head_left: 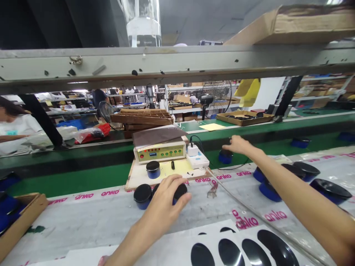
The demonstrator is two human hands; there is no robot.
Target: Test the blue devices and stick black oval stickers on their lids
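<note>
My left hand (168,199) is over a small group of blue round pieces with black tops, its fingers apart; one such piece (142,195) shows to its left, and others are partly hidden under the hand. My right hand (238,145) reaches out to the green belt, its fingers closed at the top of a blue and black piece (225,156). Another piece (153,170) stands on the board in front of a beige control box (161,152). More blue and black pieces (306,171) stand on the plastic-covered table at the right.
White sheets with black ovals (202,255) lie at the front. A grey cable (249,208) crosses the table from a white power strip (198,159). A cardboard box (24,221) is at the left. A shelf beam (166,62) runs overhead. Another person (19,122) is at far left.
</note>
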